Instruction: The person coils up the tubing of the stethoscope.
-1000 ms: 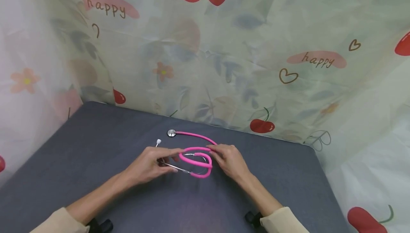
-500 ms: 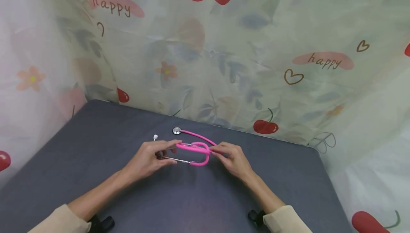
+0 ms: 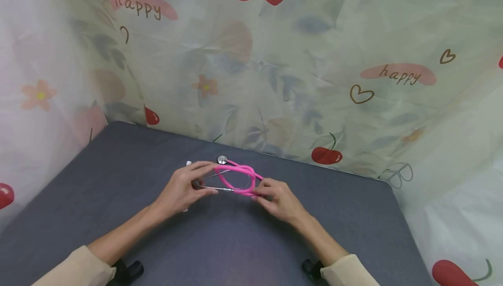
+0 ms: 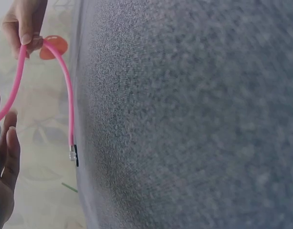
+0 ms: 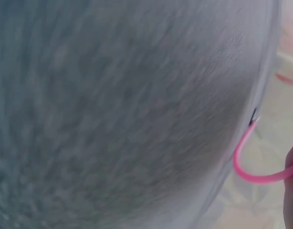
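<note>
A stethoscope with a looped pink tube (image 3: 251,172) is held between both hands above the dark table. My left hand (image 3: 181,186) grips its metal ear tubes between thumb and fingers; a white ear tip (image 3: 188,163) shows behind that hand. At the right end of the loop, my right hand (image 3: 280,201) pinches the pink tubing. The round metal chest piece (image 3: 222,160) lies toward the back of the table. In the left wrist view the tubing arches from the right hand (image 4: 26,24) down to the chest piece (image 4: 73,155). Fingers hide part of the ear tubes.
A dark grey cloth-covered table (image 3: 235,242) spans the space under both arms. Behind it hangs a pale curtain (image 3: 275,59) printed with cherries, flowers and "happy". Black straps (image 3: 125,272) with devices sit at the wrists near the beige sleeves.
My left hand has risen slightly with the ear tubes. The pink loop has folded and turned over, the right hand has shifted lower along it, and the chest piece has slid a little right.
</note>
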`<state>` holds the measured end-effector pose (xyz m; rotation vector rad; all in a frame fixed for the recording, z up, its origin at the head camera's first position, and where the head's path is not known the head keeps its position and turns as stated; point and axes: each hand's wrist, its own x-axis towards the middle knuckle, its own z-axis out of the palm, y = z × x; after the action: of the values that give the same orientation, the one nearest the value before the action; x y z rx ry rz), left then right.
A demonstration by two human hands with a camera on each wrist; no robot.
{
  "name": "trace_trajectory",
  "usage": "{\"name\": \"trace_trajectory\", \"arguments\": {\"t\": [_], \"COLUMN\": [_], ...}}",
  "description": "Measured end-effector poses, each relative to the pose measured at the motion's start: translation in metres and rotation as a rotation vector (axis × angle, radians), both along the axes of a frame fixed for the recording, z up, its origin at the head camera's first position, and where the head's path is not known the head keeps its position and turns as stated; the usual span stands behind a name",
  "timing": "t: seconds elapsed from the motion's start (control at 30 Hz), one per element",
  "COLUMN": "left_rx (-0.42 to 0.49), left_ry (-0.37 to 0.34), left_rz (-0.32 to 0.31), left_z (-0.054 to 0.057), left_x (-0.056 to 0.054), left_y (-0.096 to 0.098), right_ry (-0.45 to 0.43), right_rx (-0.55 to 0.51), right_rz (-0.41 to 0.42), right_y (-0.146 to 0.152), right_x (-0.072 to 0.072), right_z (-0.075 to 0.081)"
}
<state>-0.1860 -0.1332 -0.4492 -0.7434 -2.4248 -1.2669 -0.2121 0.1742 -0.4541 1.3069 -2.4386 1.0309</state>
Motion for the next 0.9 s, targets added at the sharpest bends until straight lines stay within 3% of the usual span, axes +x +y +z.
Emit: {"name": "trace_trajectory", "arguments": {"t": [0.17,0.47,0.67,0.9], "left_rx": [0.009,-0.021,-0.066,-0.106], "left_ry": [-0.012,0.002,0.005,-0.016], "left_rz": [-0.001,-0.02,-0.063,-0.033], "left_z": [0.0,0.001,0.0,-0.004], "left_x": [0.0,-0.002,-0.003,-0.002], "left_y": [0.002,0.004,0.003,0.003], "right_ry": [0.031,0.101,0.103,0.072], "right_rx": [0.047,0.112,0.147,0.166], "right_rz": [0.048,0.054,0.048,0.058], "right_y": [-0.009,-0.014,-0.014,-0.013], "right_x": [0.009,0.014,0.016,0.02], "right_z": [0.005,0.006,0.007,0.008]}}
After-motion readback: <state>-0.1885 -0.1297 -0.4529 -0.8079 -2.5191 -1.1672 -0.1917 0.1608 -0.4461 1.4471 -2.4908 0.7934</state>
